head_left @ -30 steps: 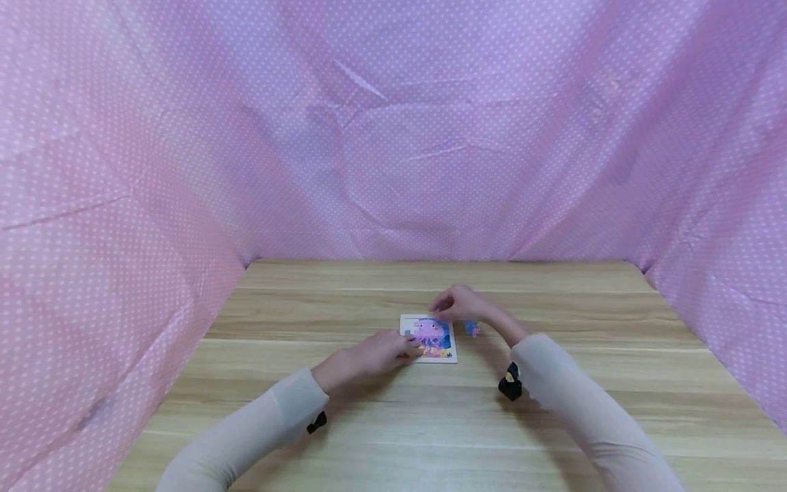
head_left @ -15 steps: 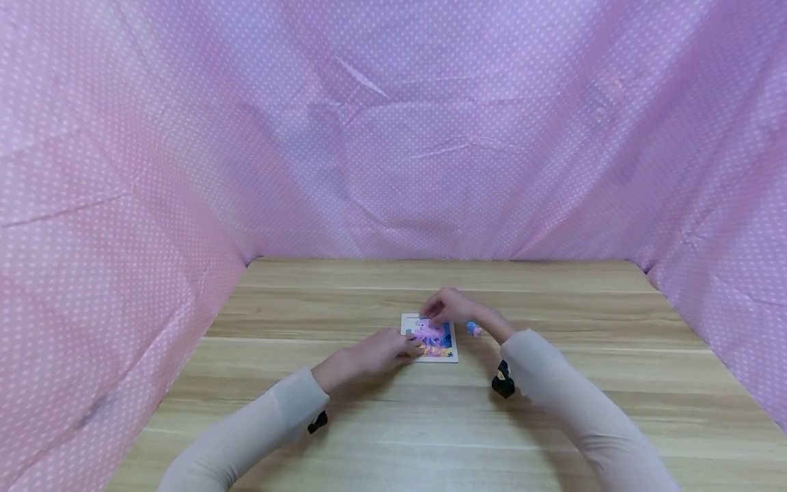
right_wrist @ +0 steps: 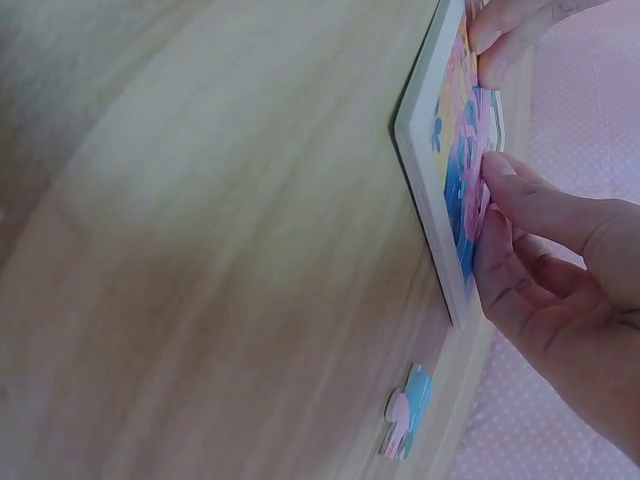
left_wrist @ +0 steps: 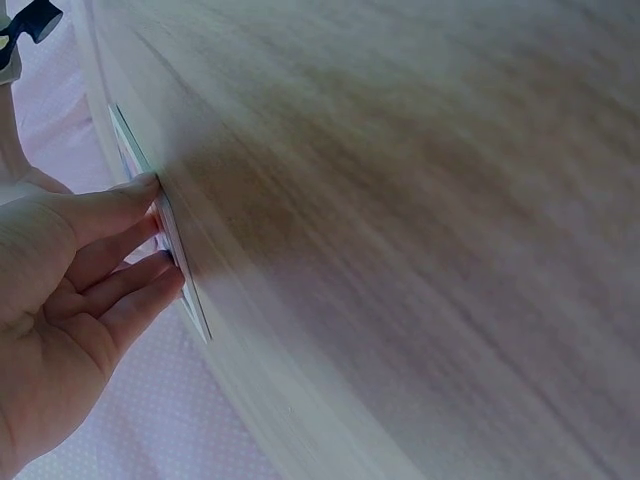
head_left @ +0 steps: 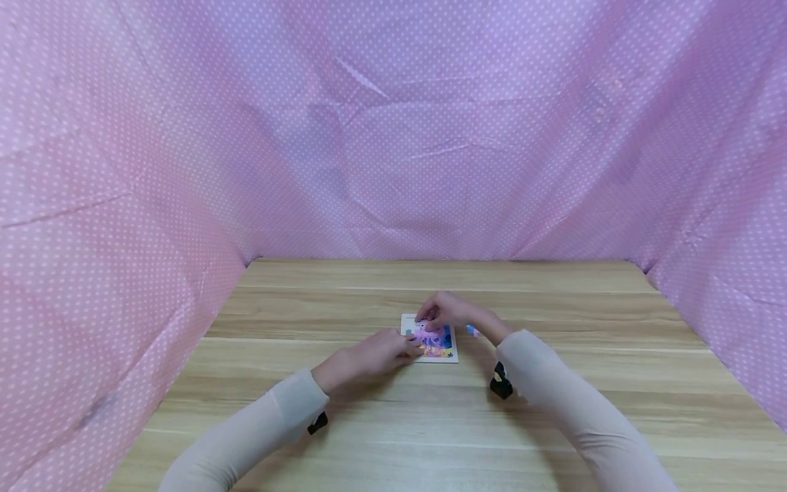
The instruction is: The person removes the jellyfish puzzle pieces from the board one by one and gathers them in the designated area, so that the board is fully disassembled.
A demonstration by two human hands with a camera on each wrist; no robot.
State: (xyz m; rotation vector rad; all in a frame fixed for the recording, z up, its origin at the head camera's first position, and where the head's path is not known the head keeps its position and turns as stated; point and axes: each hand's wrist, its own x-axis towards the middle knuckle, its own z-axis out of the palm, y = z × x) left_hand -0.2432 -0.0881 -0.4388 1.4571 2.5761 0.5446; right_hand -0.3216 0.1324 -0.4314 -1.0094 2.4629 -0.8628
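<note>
On the wooden table lies a small white-framed jigsaw puzzle (head_left: pixel 444 347) with a pink, smiling sea creature on blue and yellow. My left hand (head_left: pixel 382 350) holds its lower left part, fingertips on the picture and the thumb (left_wrist: pixel 140 188) at the near edge. From above and right, my right hand (head_left: pixel 447 309) reaches over the picture. Its thumb (right_wrist: pixel 510 180) and curled fingers pinch at a pink puzzle piece, mostly hidden under them. A loose blue and pink puzzle piece (right_wrist: pixel 405 412) lies to the right of the frame, partly covered by the right wrist in the head view.
The wooden table (head_left: pixel 344 437) reaches to a pink polka-dot cloth (head_left: pixel 393 171) that hangs at the back and both sides. Black wrist devices (head_left: pixel 501 383) sit under both sleeves, close to the tabletop.
My right hand has moved left and slightly down, from the puzzle's upper right corner onto the creature's face. The left hand stays in place.
</note>
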